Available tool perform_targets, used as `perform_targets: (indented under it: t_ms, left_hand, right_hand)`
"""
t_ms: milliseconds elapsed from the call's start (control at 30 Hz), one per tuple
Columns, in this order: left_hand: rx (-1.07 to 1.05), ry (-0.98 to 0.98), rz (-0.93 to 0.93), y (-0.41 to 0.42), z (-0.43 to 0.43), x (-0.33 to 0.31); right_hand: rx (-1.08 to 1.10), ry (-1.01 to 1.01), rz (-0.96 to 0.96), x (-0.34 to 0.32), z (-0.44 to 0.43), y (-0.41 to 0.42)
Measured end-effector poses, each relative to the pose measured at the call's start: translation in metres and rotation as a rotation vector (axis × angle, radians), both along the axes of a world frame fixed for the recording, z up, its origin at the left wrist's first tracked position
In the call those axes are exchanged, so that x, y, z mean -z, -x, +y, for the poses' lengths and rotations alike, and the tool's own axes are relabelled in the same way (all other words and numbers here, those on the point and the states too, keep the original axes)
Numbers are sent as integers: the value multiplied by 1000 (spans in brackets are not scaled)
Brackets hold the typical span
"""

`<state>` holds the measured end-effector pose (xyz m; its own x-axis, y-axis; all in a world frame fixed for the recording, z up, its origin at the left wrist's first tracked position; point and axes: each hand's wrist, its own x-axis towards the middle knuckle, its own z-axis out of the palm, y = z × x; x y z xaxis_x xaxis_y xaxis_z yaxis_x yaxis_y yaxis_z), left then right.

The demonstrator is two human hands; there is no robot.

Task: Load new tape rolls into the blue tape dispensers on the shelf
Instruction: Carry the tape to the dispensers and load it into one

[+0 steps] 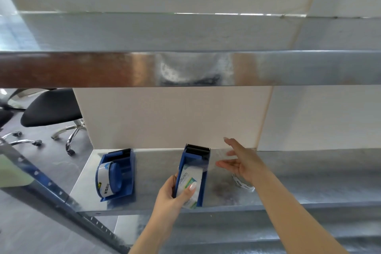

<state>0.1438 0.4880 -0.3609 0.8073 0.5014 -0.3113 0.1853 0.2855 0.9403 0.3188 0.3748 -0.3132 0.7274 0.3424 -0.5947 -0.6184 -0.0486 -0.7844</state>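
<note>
Currently the new tape roll (188,183) is sitting in the well of the middle blue dispenser (203,173), tilted and jutting over the dispenser's near end, so it is probably not seated yet. This dispenser is standing upright close to the front edge of the shelf (156,173), about midway along it, with its serrated cutter (198,147) pointing toward the back edge.

The left hand (172,192) is gripping the assembly: its thumb is pressing on the roll's printed face while its fingers (176,175) are curling round the dispenser's left wall, pinching roll and wall together. The right hand (240,164) is hovering open just right of the dispenser, fingers (224,164) straight and spread, holding nothing.

For the step in hand, seating the roll:
- Brace the dispenser with the left hand so that it is not sliding off the front edge.
- Bring the right hand in to square the roll, then press it down evenly.
- Lead the free tape end toward the cutter, avoiding the teeth.

Whether a hub is inside this roll cannot be told.

A second blue dispenser (123,171), already carrying a roll, is lying on its side toward the left edge. A spare roll (240,183) is resting under the right wrist, near the front edge.
</note>
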Motion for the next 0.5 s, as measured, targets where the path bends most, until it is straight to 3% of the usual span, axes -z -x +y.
perform_targets:
  t_ms: [133, 300, 500]
  left_hand:
    - [-3, 9, -3, 0, 1, 1]
    - [31, -36, 12, -2, -1, -1]
    - [45, -79, 19, -4, -3, -2]
  right_hand:
    - [-142, 8, -59, -1, -4, 5]
    - [-132, 363, -308, 16, -2, 14]
    - [-106, 562, -589, 14, 3, 21]
